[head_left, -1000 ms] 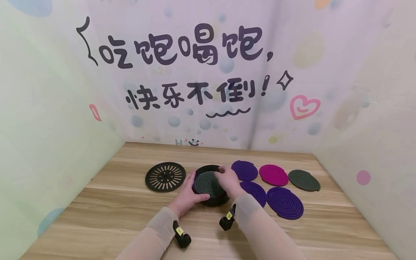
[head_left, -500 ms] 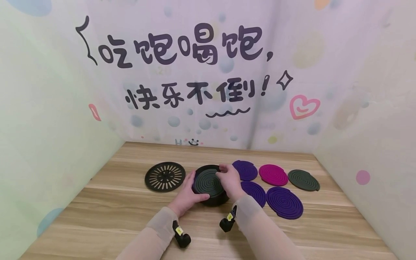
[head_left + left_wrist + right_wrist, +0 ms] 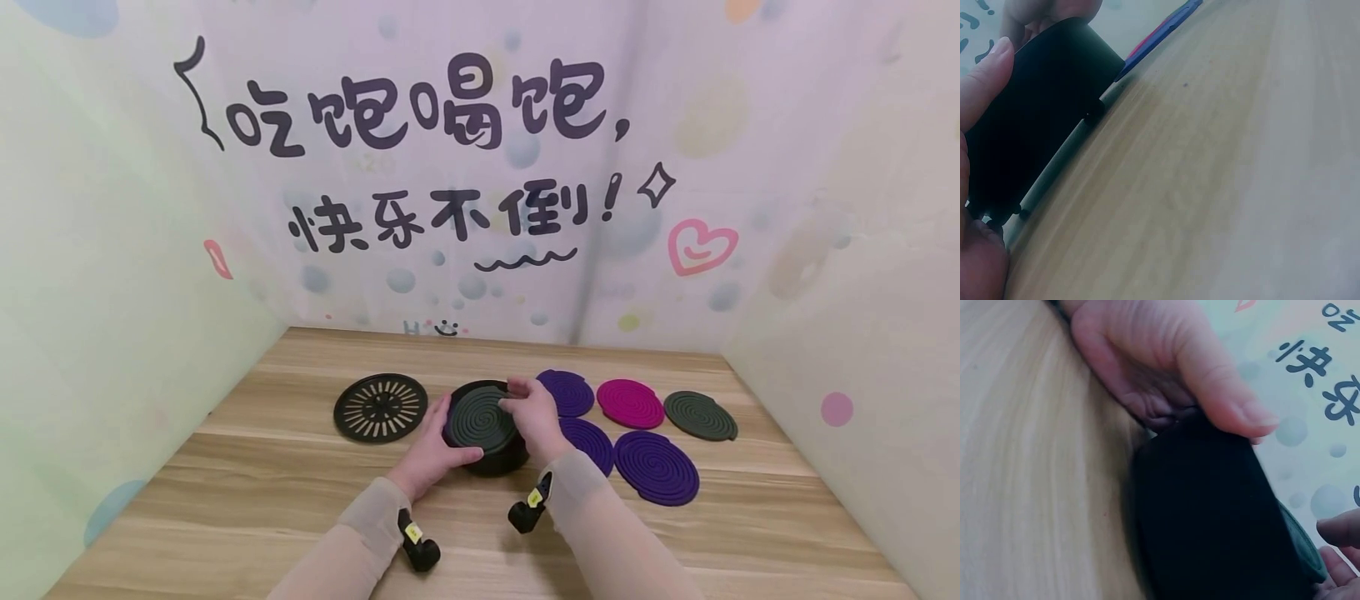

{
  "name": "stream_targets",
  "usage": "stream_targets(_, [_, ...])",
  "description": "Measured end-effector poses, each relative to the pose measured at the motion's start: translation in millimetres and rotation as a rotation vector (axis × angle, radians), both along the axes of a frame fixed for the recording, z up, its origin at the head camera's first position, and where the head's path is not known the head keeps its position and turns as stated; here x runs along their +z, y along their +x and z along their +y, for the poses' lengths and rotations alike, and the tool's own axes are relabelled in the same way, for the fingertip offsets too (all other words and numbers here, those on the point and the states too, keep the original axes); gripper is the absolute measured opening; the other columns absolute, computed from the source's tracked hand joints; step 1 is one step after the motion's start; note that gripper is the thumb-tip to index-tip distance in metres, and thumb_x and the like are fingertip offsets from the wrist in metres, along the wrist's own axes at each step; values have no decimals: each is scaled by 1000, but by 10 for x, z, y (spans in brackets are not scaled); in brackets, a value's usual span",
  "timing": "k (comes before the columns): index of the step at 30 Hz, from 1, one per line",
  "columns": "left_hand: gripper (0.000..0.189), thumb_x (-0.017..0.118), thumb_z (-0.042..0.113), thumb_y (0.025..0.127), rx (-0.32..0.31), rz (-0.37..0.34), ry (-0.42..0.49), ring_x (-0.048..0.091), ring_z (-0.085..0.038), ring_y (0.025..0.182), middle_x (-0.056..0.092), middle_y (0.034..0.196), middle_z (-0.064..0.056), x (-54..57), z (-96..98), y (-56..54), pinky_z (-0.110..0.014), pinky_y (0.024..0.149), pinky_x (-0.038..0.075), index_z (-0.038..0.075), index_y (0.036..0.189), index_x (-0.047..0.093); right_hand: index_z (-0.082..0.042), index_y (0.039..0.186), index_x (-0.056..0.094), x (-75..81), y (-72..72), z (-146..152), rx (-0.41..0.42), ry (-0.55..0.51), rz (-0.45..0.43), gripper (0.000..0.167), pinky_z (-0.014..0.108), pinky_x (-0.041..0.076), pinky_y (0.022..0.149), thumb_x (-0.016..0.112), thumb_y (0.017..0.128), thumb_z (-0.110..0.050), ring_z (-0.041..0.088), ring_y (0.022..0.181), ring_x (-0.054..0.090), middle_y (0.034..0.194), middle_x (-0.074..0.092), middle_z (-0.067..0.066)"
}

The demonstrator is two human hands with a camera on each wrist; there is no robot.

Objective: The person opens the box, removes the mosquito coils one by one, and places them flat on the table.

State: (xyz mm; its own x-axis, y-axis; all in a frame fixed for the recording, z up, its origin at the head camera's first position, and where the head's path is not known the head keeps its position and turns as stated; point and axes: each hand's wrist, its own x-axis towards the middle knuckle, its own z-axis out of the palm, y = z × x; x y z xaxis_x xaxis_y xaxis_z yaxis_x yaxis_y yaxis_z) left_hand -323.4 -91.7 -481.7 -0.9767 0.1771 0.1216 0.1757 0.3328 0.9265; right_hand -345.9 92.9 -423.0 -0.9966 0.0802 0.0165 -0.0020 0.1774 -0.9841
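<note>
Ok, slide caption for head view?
Left hand holds the holder, right hand its green coaster; five more coasters lie alongside.

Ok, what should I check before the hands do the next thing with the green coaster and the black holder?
1. Left hand steadying the black holder: ok, thumb at the front rim.
2. Right hand at the green coaster: ok, it seems to pinch the right edge.
3. Coaster lying flat: not ok, it tilts and pokes above the rim.
4. Anything underneath it: cannot tell, hidden.
5. Slotted black disc off the holder: ok, it's on the left.
6. Loose coasters outside: ok, all five lie right.
</note>
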Motion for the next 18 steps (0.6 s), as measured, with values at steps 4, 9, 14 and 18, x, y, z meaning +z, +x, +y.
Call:
stream_targets(4, [117, 86, 41, 68, 1, -6, -9, 12, -34, 144, 12, 158, -13, -11, 1, -11, -53, 113, 17, 11, 155, 14, -2, 127, 56, 30, -7, 19, 19, -56, -33, 42, 46, 41, 103, 63, 87, 4, 31, 118, 53, 126, 57, 15])
stream_targets(9, [118, 86, 43, 67, 4, 7, -28, 14, -33, 143, 13, 158, -14, 2, 5, -6, -52, 114, 17, 10, 155, 14, -1, 127, 56, 27, -20, 35, 23, -98, -32, 43, 45, 41, 102, 62, 86, 8, 31, 117, 53, 126, 57, 17])
stream_targets(14, [117, 86, 42, 68, 5, 25, -37, 16, -34, 143, 15, 157, -15, 20, 6, 2, -52, 114, 18, 8, 155, 15, 1, 128, 54, 21, -33, 50, 34, -117, -28, 43, 46, 39, 103, 61, 86, 10, 33, 118, 53, 127, 57, 21])
stream_targets(18, [117, 86, 41, 68, 8, 29, -41, 16, -35, 143, 16, 157, -16, 24, 0, 7, -53, 113, 18, 7, 154, 16, 1, 130, 53, 15, -55, 69, 76, -133, -59, 44, 45, 38, 105, 59, 87, 9, 32, 120, 53, 128, 59, 20])
